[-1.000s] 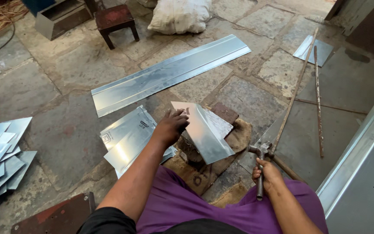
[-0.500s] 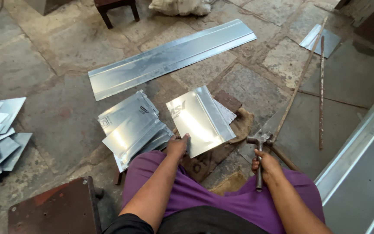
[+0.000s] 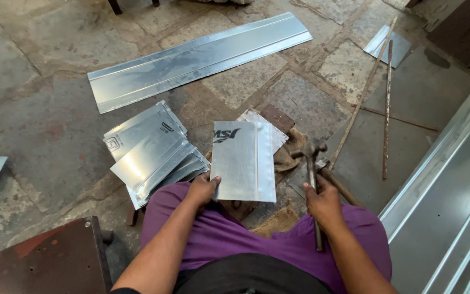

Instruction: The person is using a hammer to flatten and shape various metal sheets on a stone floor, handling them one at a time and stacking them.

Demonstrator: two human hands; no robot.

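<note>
The sheet (image 3: 243, 161) in the left hand (image 3: 202, 189) is thin bright metal, smooth and semi-glossy, with a folded seam. The stack of sheets (image 3: 150, 155) to its left and the long strip (image 3: 197, 57) farther off share that shiny galvanised look. The hammer (image 3: 312, 174) in the right hand (image 3: 323, 202) is dull, dark metal. The floor (image 3: 39, 125) is rough, matt stone slabs. The trousers (image 3: 235, 234) are matt purple cloth.

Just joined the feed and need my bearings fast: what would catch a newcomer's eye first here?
The shiny rectangular metal sheet at centre, gripped at its near corner by the left hand, stands out first. Beside it the right hand holds a hammer over the stone floor. A stack of similar sheets lies to the left, and a long metal strip lies beyond.
</note>
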